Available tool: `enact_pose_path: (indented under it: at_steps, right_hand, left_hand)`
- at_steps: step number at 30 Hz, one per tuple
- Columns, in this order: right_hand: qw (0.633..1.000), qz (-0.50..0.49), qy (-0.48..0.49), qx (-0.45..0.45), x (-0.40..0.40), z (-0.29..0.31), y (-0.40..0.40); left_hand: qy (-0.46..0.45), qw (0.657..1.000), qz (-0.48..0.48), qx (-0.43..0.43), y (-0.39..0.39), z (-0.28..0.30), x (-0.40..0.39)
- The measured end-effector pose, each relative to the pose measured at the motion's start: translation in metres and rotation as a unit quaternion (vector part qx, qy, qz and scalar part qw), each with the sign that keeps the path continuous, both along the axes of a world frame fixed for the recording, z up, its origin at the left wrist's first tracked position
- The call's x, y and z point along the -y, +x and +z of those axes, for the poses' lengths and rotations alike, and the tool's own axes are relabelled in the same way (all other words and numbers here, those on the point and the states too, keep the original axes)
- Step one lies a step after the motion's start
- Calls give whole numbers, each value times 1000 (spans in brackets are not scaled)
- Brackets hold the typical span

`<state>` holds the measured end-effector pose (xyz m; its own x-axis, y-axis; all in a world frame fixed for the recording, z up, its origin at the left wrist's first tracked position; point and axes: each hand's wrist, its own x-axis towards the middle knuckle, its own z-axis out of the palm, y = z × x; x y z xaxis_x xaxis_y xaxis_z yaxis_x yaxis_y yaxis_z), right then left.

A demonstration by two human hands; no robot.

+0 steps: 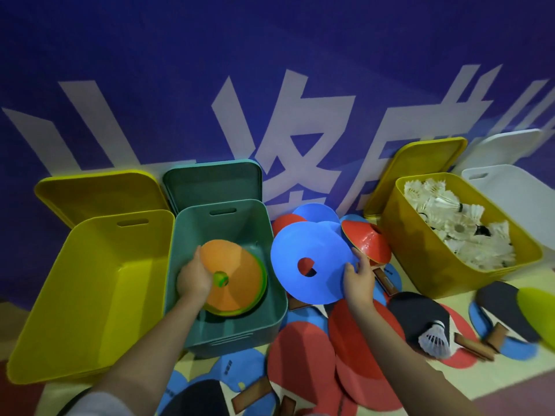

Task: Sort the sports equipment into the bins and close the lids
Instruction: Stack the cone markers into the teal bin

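My left hand [192, 279] is inside the green bin [270, 295], gripping an orange disc cone [231, 274] that tops a stack of cones. My right hand [359, 276] holds a blue disc cone [309, 262] by its right edge, just right of the green bin and above the floor pile. More blue cones [315, 213] and a red cone [365, 240] lie behind it. An empty yellow bin [90, 295] stands at the left. A second yellow bin [414, 235] at the right is full of white shuttlecocks [459, 226].
Table tennis paddles [420, 313] with red, black and blue faces litter the floor in front, with one shuttlecock [434, 340] on them. All bin lids lean open against the blue wall. A white bin [516, 193] stands at the far right.
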<state>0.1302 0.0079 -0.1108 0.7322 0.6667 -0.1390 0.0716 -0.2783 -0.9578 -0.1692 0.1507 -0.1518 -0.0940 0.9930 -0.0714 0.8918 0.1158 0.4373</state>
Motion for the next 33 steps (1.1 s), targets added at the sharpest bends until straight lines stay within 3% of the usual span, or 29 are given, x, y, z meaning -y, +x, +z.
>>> enact_pose_path:
  at_steps: [6, 13, 16, 21, 24, 27, 33]
  right_hand:
    - [1000, -13, 8, -4, 11, 1, -16]
    - [1000, -12, 11, 21, 14, 11, -26]
    - [999, 6, 27, 42, 5, 25, -32]
    - [990, 92, 47, 97, -26, 60, -54]
    - [968, 175, 9, 178, -52, 71, -73]
    - [931, 240, -11, 274, -82, 67, -97]
    - [853, 352, -124, 364, -117, 42, -144]
  left_hand:
    - [-69, 996, -2, 64, -4, -26, -9]
    - [-105, 992, -23, 65, -4, -25, -12]
    - [-54, 991, -62, 105, 4, 0, -9]
    - [136, 972, -137, 131, -6, 58, -4]
    - [163, 972, -120, 120, -27, 69, 3]
    - [106, 984, -91, 113, -45, 58, 14]
    - [6, 992, -27, 126, -60, 46, 32]
